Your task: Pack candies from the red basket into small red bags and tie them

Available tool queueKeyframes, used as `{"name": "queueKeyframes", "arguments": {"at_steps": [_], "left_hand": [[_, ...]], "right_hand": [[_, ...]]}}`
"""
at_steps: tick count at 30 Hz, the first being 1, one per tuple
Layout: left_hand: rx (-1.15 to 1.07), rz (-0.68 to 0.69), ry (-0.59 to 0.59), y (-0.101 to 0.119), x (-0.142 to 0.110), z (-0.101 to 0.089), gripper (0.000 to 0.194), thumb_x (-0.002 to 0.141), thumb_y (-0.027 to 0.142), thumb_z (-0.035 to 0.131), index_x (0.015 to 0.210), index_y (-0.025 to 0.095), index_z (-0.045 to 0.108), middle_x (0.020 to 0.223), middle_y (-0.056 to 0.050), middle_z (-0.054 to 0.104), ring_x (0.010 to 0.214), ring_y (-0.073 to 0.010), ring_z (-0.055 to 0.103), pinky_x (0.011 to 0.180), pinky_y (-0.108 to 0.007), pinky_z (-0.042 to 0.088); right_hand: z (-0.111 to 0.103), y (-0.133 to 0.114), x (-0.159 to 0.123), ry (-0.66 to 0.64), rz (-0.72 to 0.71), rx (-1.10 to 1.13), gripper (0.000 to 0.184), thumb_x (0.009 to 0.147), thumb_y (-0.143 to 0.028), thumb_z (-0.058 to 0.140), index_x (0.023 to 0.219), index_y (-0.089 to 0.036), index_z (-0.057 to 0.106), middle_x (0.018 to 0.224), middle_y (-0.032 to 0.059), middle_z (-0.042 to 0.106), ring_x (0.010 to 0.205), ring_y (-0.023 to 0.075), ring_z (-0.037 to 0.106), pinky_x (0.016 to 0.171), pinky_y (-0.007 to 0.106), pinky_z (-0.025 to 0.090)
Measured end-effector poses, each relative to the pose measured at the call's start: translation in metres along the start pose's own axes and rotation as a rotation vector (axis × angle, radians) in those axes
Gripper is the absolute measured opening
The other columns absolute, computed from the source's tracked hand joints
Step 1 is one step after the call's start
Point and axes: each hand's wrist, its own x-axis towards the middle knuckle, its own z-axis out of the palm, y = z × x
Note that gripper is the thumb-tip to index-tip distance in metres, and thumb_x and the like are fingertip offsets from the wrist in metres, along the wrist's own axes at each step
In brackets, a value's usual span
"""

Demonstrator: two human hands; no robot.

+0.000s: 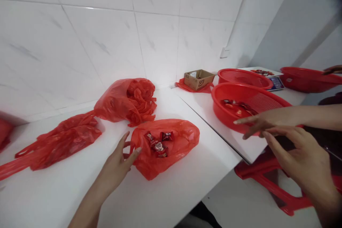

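Note:
My left hand is at the left rim of an open red plastic bag, fingers apart and thumb touching the film. Several wrapped candies with dark red wrappers lie in the bag. On the right, my right hand hangs over the table's front edge, thumb and forefinger brought together at the tips. Whatever is between them, if anything, is hidden. Right behind it, another person's hand reaches across the rim of a red basin holding more wrapped candies.
Two bunched red bags lie by the wall. Farther back are a small cardboard box, a red basket, a scale with candies, and another basin with a person's hand above it. A red stool stands below.

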Motion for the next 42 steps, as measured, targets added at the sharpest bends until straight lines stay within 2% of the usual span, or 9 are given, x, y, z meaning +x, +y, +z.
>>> {"name": "queueKeyframes", "arguments": {"at_steps": [4, 8, 12, 16, 20, 23, 28, 34, 42], "left_hand": [[0.112, -0.036, -0.124, -0.001, -0.003, -0.015, 0.049, 0.080, 0.063, 0.053, 0.109, 0.024, 0.056, 0.093, -0.008, 0.066, 0.080, -0.0249, 0.064, 0.061, -0.031, 0.049], [0.086, 0.032, -0.200, -0.001, -0.004, -0.019, 0.036, 0.081, 0.057, 0.056, 0.074, 0.021, 0.055, 0.072, -0.001, 0.059, 0.073, -0.0207, 0.060, 0.063, -0.028, 0.046], [-0.148, 0.102, -0.252, 0.007, -0.009, -0.017, 0.030, 0.084, 0.050, 0.058, 0.079, 0.021, 0.059, 0.080, 0.000, 0.057, 0.078, -0.0173, 0.056, 0.071, -0.028, 0.047], [-0.417, 0.132, -0.283, 0.007, -0.017, -0.017, 0.021, 0.085, 0.042, 0.062, 0.097, 0.025, 0.065, 0.090, 0.000, 0.056, 0.080, -0.0149, 0.054, 0.074, -0.028, 0.050], [-0.477, 0.145, -0.304, 0.005, -0.027, -0.030, 0.023, 0.084, 0.035, 0.066, 0.106, 0.030, 0.068, 0.085, 0.001, 0.058, 0.075, -0.0125, 0.054, 0.071, -0.024, 0.050], [-0.520, 0.205, -0.161, 0.024, -0.034, -0.049, 0.035, 0.079, 0.033, 0.072, 0.114, 0.033, 0.068, 0.084, 0.001, 0.061, 0.072, -0.0119, 0.055, 0.066, -0.022, 0.050], [-0.639, 0.377, 0.038, 0.086, -0.037, -0.077, 0.038, 0.079, 0.029, 0.073, 0.117, 0.029, 0.067, 0.078, 0.002, 0.066, 0.066, -0.0112, 0.056, 0.067, -0.025, 0.052], [-0.607, 0.562, 0.243, 0.119, -0.038, -0.096, 0.017, 0.082, 0.023, 0.070, 0.096, 0.013, 0.073, 0.079, -0.002, 0.064, 0.069, -0.0090, 0.057, 0.064, -0.020, 0.048], [-0.448, 0.572, 0.268, 0.121, -0.044, -0.101, 0.020, 0.083, 0.029, 0.069, 0.086, 0.010, 0.070, 0.079, -0.002, 0.062, 0.073, -0.0111, 0.057, 0.073, -0.028, 0.046]], "right_hand": [[0.003, -0.004, -0.007, 0.041, -0.018, 0.075, 0.011, 0.083, -0.039, 0.060, 0.093, -0.035, 0.056, 0.097, 0.0074, 0.066, 0.090, 0.0290, 0.063, 0.076, 0.042, 0.049], [0.019, -0.036, -0.012, -0.053, -0.138, 0.383, 0.011, 0.086, -0.032, 0.060, 0.096, -0.030, 0.058, 0.096, 0.0070, 0.065, 0.091, 0.0267, 0.063, 0.080, 0.042, 0.050], [0.042, -0.100, -0.013, -0.235, -0.342, 0.574, 0.019, 0.090, -0.031, 0.056, 0.107, -0.026, 0.061, 0.114, 0.0100, 0.060, 0.110, 0.0261, 0.056, 0.091, 0.044, 0.048], [0.077, -0.145, 0.002, -0.389, -0.501, 0.447, 0.033, 0.083, -0.032, 0.065, 0.115, -0.024, 0.063, 0.135, 0.0145, 0.047, 0.116, 0.0296, 0.052, 0.093, 0.046, 0.047], [0.095, -0.156, 0.040, -0.608, -0.461, 0.230, 0.018, 0.085, -0.018, 0.057, 0.100, -0.014, 0.067, 0.101, 0.0143, 0.064, 0.083, 0.0237, 0.064, 0.069, 0.035, 0.049], [0.071, -0.159, 0.079, -0.623, -0.417, 0.358, 0.023, 0.092, -0.029, 0.050, 0.080, -0.015, 0.065, 0.078, 0.0071, 0.064, 0.070, 0.0178, 0.061, 0.060, 0.028, 0.045], [0.007, -0.179, 0.130, -0.521, -0.207, 1.081, 0.025, 0.090, -0.039, 0.054, 0.078, -0.018, 0.059, 0.081, 0.0022, 0.064, 0.069, 0.0109, 0.057, 0.062, 0.024, 0.045], [-0.011, -0.202, 0.144, -0.568, -0.171, 1.242, 0.021, 0.087, -0.032, 0.057, 0.074, -0.015, 0.058, 0.077, 0.0022, 0.061, 0.068, 0.0092, 0.058, 0.058, 0.022, 0.041], [-0.030, -0.222, 0.147, -0.635, -0.323, 1.230, 0.015, 0.090, -0.024, 0.052, 0.078, -0.019, 0.059, 0.074, -0.0006, 0.060, 0.067, 0.0106, 0.059, 0.059, 0.024, 0.044]]}}
